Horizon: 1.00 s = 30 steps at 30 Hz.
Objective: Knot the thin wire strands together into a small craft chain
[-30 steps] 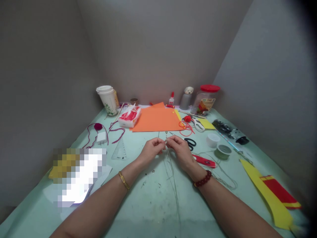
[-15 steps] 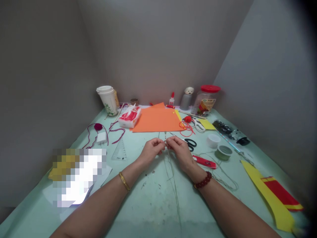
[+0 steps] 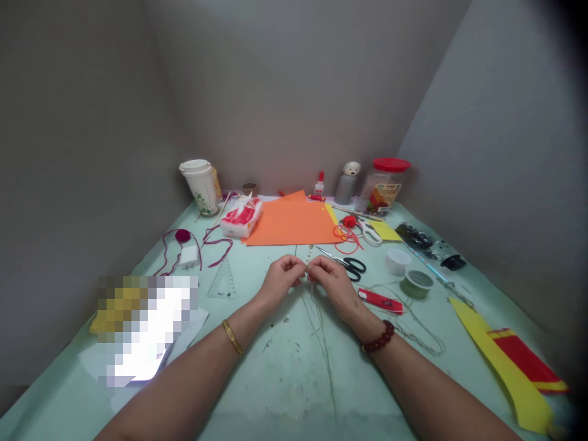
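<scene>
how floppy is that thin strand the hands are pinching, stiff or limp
The thin strand pinched by the left hand and right hand is probably springy rather than limp: its upper part seems to stand up above the hands. The lower length trails in loose curves, so it likely bends easily. It looks very light, though its material is hard to tell.
</scene>
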Tool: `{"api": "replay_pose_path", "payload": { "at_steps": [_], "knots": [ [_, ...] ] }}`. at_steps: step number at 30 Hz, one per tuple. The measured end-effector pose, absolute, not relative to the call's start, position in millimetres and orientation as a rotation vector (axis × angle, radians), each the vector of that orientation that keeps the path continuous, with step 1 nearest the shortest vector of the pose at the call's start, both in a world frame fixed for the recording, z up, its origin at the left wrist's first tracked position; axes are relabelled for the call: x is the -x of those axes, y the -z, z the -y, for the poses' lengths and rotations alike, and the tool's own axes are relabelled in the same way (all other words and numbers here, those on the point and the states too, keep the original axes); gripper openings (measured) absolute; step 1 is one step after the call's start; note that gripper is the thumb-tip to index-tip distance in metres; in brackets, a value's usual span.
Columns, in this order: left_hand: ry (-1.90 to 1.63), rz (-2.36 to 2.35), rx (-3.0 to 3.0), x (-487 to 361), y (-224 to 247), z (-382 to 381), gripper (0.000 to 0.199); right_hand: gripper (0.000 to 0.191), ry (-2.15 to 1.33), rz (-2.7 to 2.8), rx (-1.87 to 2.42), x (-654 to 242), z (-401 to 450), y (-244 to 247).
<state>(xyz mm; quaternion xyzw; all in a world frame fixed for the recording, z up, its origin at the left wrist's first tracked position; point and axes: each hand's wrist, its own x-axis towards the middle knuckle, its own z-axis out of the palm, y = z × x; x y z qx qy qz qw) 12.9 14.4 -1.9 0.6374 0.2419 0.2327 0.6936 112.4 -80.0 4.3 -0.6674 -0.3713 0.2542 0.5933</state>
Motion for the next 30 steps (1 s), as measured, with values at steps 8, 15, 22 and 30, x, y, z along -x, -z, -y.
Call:
{"api": "replay_pose_path", "payload": {
  "at_steps": [8,15,22,30],
  "knots": [
    [-0.525,-0.528,-1.479,-15.1,7.5,-15.6,0.013,0.017,-0.528,0.819,1.520,-116.2,78.5,-1.8],
    [-0.507,-0.522,-1.478,-14.4,1.1,-10.0,0.016,0.018,-0.533,0.763,1.476,-118.2,77.4,-1.6],
    [-0.472,-0.492,-1.443,-15.7,5.3,-7.2,0.025,0.015,-0.454,0.814,1.494,-117.7,77.8,0.0],
    [-0.469,-0.446,-1.462,-13.6,8.8,-10.0,0.025,0.016,-0.458,0.860,1.484,-117.1,78.3,3.0]
  ]
}}
